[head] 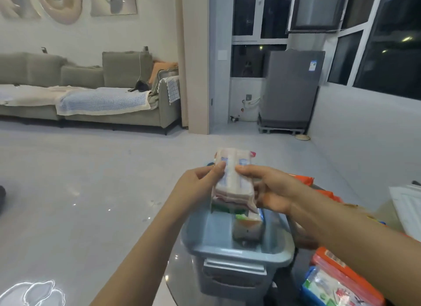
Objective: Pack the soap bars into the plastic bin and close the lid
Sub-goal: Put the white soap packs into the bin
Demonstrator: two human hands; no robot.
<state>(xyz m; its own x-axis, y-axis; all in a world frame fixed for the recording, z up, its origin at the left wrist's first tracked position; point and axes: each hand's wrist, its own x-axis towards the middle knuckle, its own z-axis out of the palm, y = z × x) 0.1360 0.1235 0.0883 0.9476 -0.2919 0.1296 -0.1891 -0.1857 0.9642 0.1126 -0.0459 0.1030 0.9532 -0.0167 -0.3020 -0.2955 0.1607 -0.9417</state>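
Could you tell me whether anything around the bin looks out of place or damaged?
Nothing stands out. Both hands, left and right, hold a soap pack above the open bin.

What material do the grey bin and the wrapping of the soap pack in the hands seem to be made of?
The bin looks like moulded plastic, grey-blue with a smooth, slightly glossy finish: its rim and handle recess have rounded, cast edges. The soap pack, held by the left hand and the right hand, seems wrapped in thin clear plastic film: it shines, and the crimped top seam shows. The bars inside cannot be judged.
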